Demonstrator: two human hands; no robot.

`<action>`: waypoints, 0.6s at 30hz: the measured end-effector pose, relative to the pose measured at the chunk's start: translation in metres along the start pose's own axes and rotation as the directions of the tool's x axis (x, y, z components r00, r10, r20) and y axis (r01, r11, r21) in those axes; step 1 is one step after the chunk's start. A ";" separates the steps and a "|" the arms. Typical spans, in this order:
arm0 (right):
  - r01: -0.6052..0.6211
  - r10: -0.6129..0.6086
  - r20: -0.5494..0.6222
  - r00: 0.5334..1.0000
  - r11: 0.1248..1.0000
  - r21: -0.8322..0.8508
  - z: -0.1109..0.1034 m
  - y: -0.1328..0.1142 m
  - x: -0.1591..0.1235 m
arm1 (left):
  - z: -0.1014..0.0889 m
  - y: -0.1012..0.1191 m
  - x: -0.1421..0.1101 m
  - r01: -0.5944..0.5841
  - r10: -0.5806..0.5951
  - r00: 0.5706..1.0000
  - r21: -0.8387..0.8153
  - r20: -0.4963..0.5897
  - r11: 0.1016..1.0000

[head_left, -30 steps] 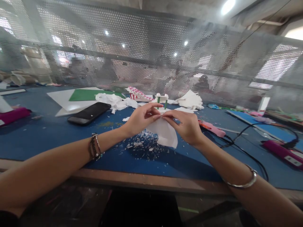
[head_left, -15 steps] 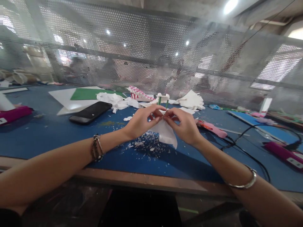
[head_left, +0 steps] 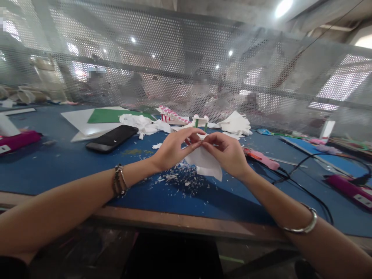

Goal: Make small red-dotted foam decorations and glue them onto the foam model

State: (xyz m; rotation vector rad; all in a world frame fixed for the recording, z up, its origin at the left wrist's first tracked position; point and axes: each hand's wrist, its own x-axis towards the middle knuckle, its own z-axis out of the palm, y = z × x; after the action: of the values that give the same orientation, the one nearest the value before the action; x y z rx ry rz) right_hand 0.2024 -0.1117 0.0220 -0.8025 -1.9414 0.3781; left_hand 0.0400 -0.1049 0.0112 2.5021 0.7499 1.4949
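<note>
A thin white sheet (head_left: 207,162), like paper or cloth, hangs from the fingertips of both my hands, its lower edge above the blue tabletop. My left hand (head_left: 177,147) pinches its top edge between thumb and fingers. Close against it, my right hand (head_left: 226,153) pinches the same edge. The exact grip point is small and partly covered by the fingers. Under the sheet lie many small white scraps (head_left: 183,180). Just behind my hands stands a small white piece on green legs (head_left: 201,121).
A black phone (head_left: 112,138) lies left, before white and green sheets (head_left: 109,116). Crumpled white material (head_left: 138,124) and a white stack (head_left: 236,123) sit at the back. Right are a pink corded tool (head_left: 263,159), black cables and a purple power strip (head_left: 348,190). Perforated metal panels stand behind.
Both hands stay together at the sheet's top edge, with small finger movements. The hanging sheet has swung slightly to the right. The view has shifted a little.
</note>
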 end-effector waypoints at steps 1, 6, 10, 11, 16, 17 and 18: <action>-0.009 0.009 0.005 1.000 0.999 0.045 0.000 0.000 0.000 | 0.000 0.000 0.000 0.015 -0.015 1.000 -0.020 -0.002 1.000; -0.054 0.055 -0.008 0.998 0.990 0.130 -0.001 -0.001 0.001 | 0.000 0.001 0.001 0.086 -0.089 0.996 -0.121 -0.017 0.989; -0.059 0.062 -0.019 0.998 0.989 0.133 0.000 -0.003 0.001 | 0.001 0.001 0.001 0.131 -0.139 0.990 -0.217 -0.020 0.967; -0.058 0.062 -0.020 0.998 0.989 0.138 0.000 -0.002 0.001 | 0.002 0.000 0.001 0.142 -0.151 0.988 -0.241 -0.019 0.960; -0.074 0.076 -0.006 0.997 0.982 0.174 -0.001 0.000 0.002 | 0.003 -0.002 0.001 0.166 -0.178 0.984 -0.292 -0.015 0.942; -0.081 0.083 -0.002 0.997 0.981 0.177 -0.001 0.000 0.002 | 0.003 -0.002 0.001 0.157 -0.169 0.986 -0.279 -0.016 0.947; -0.088 0.089 0.003 0.996 0.979 0.182 -0.001 0.000 0.002 | 0.002 -0.003 0.000 0.143 -0.152 0.988 -0.259 -0.014 0.955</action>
State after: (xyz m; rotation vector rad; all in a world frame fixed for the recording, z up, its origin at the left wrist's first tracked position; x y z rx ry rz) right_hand 0.2028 -0.1101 0.0240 -0.7709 -1.8394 0.5972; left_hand 0.0412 -0.1022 0.0093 2.1866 0.6811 1.4808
